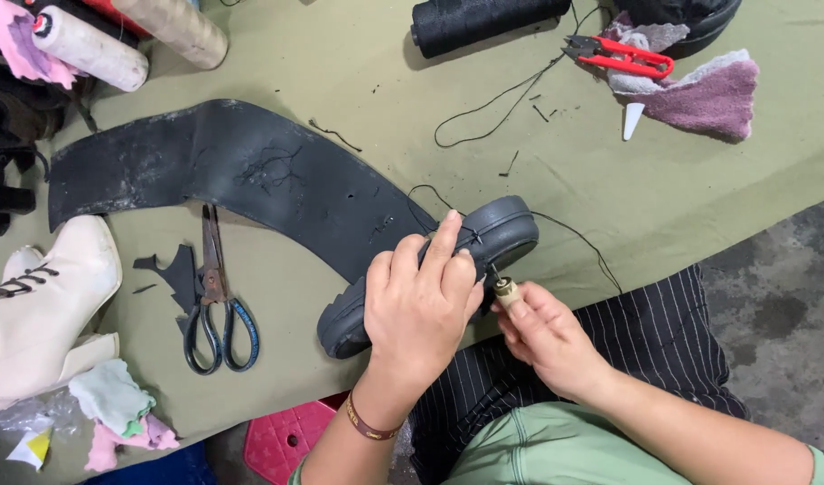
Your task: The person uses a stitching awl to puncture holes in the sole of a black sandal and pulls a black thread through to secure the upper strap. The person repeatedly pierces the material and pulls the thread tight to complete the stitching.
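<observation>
Dark grey shoe sole [506, 229], thick, rounded, treaded, black-stitched edge

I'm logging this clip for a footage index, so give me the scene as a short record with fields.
setting: olive-green cloth worktable, seen from above
left hand: grips a dark grey shoe sole at the table edge
right hand: holds a wooden-handled awl against the sole
thread: black thread runs from the sole toward a black spool
nearby: large scissors, black rubber sheet, red thread snips, cream lace-up boot
</observation>
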